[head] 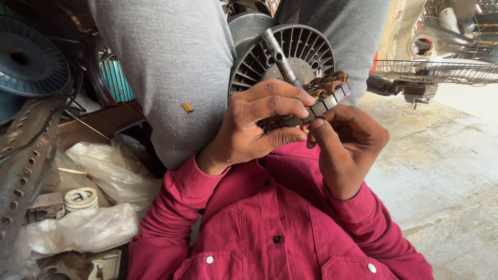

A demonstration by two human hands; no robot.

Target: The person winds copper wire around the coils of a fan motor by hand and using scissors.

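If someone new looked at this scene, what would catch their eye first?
Centre frame, the left hand and right hand grip a round fan motor with a metal shaft, resting between grey-trousered knees. A red shirt fills the bottom, and a wire fan guard lies at upper right.

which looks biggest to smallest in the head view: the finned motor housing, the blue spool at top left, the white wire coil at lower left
1. Finned motor housing, partly hidden by the left hand.
2. Blue spool, cut by the frame edge, so its lead over the housing is unsure.
3. White wire coil, plainly smallest.
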